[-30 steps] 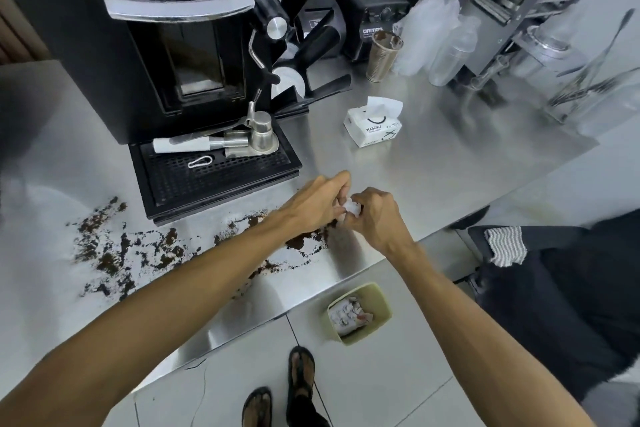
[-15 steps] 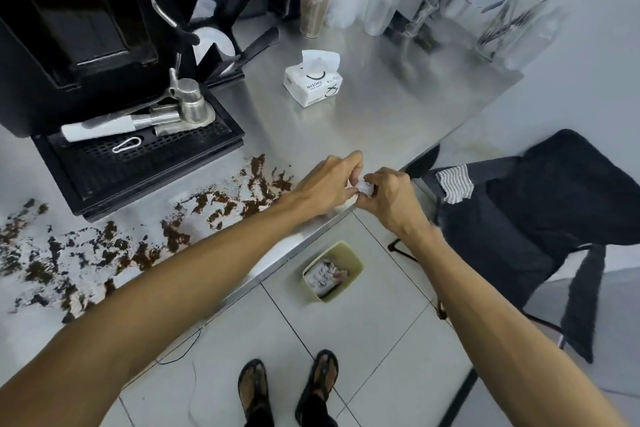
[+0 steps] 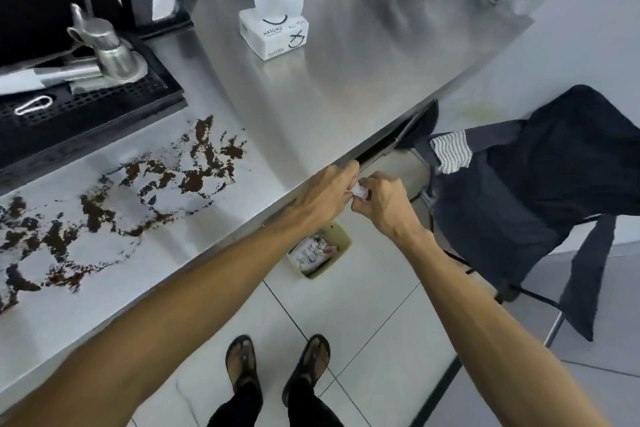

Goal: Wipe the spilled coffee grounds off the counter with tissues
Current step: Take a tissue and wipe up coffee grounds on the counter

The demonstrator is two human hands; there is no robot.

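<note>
Dark coffee grounds (image 3: pixel 114 204) lie smeared over the left part of the steel counter (image 3: pixel 329 97). A small crumpled white tissue (image 3: pixel 360 191) is pinched between my left hand (image 3: pixel 325 194) and my right hand (image 3: pixel 388 204), held just past the counter's front edge, above the floor. Most of the tissue is hidden by my fingers. A white tissue box (image 3: pixel 275 28) with a sheet sticking up stands farther back on the counter.
A black espresso machine with drip tray (image 3: pixel 86 111) stands at the back left, a metal jug (image 3: pixel 110 48) on it. A pale green bin (image 3: pixel 320 250) holding used tissues sits on the floor below my hands. A dark cloth-draped chair (image 3: pixel 540 184) is at right.
Both hands, still holding the tissue, have moved from above the grounds on the counter to just beyond its front edge. The view has tilted down and to the right.
</note>
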